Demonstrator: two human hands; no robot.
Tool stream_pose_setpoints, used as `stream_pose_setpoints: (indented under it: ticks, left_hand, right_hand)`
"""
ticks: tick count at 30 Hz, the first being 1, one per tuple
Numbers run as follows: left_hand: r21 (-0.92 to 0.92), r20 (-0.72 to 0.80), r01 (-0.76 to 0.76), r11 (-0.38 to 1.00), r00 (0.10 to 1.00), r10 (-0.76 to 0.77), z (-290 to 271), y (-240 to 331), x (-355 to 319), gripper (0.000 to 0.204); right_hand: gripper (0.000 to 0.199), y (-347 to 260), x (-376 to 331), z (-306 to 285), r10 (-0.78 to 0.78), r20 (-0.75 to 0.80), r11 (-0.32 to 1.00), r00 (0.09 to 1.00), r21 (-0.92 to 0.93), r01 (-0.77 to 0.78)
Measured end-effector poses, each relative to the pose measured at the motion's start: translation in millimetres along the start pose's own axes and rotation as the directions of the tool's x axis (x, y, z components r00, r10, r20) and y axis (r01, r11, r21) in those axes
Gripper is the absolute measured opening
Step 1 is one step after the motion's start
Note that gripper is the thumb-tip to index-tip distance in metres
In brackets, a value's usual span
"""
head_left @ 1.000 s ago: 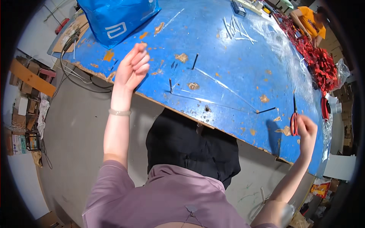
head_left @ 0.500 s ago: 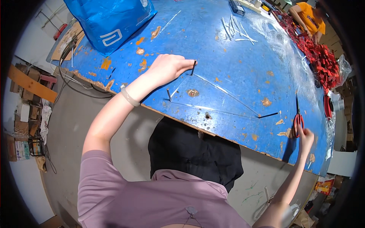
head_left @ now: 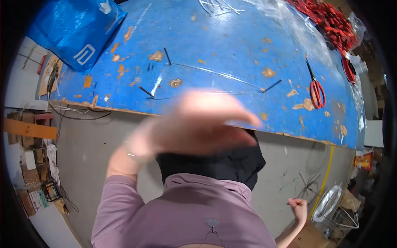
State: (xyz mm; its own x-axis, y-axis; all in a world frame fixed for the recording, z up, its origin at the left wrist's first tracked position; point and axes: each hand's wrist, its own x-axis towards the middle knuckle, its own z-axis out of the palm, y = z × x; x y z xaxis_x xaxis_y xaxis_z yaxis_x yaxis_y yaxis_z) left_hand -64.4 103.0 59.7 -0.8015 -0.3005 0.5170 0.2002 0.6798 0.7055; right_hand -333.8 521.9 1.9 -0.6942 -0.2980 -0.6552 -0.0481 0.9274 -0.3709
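Observation:
My left hand [head_left: 209, 120], blurred by motion, hangs over the table's near edge. A gap shows between its thumb and fingers, and I make out nothing held. To the right, away from the table and low over the floor, my right hand [head_left: 299, 210] is closed with its fingers curled and nothing visible in it. On the blue table [head_left: 231, 39], a clear thin strip [head_left: 219, 73] runs in a triangle around dark pegs: a far-left peg [head_left: 167, 56], a near-left peg [head_left: 146, 92] and a right peg [head_left: 272, 86]. Red-handled scissors [head_left: 317, 93] lie right of them.
A blue bag [head_left: 78, 35] stands at the far left. White strips [head_left: 219, 7] lie at the far edge. Red ribbon-like material [head_left: 326, 22], clear plastic film [head_left: 297, 31] and a red-handled tool [head_left: 348, 70] line the right side. A metal-legged stand [head_left: 308, 182] is on the floor.
My right hand has let go of the scissors and moved down off the table. My left hand has left the far-left peg and swung toward me and right. The view has shifted.

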Motion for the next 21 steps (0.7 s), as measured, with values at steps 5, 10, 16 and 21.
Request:
stream_pose_setpoints:
  ticks: [5, 10, 16, 21]
  left_hand:
    - [-0.34, 0.337, -0.236, 0.91, 0.873, 0.352, 213.8, 56.3, 23.6, 0.049]
    - [-0.488, 0.844, 0.807, 0.332, 0.338, 0.416, 252.1, 79.2, 3.0, 0.037]
    - [-0.705, 0.708, 0.704, -0.085, 0.706, -0.019, 92.9, -27.0, -54.3, 0.021]
    - [-0.897, 0.31, 0.419, 0.138, 0.822, -0.478, -12.7, -62.1, -140.4, 0.038]
  right_hand:
    - [0.014, -1.3, -49.8, 8.1, -0.262, 0.312, 0.928, 0.913, 0.34, 0.151]
    - [0.011, -13.2, -55.5, -16.8, -0.375, 0.29, 0.885, 0.88, 0.394, 0.248]
    - [0.02, -24.0, -19.5, -42.4, -0.465, 0.183, 0.872, 0.866, 0.266, 0.412]
    - [0.017, -86.4, 13.4, -46.1, -0.677, 0.201, 0.736, 0.708, 0.182, 0.652]
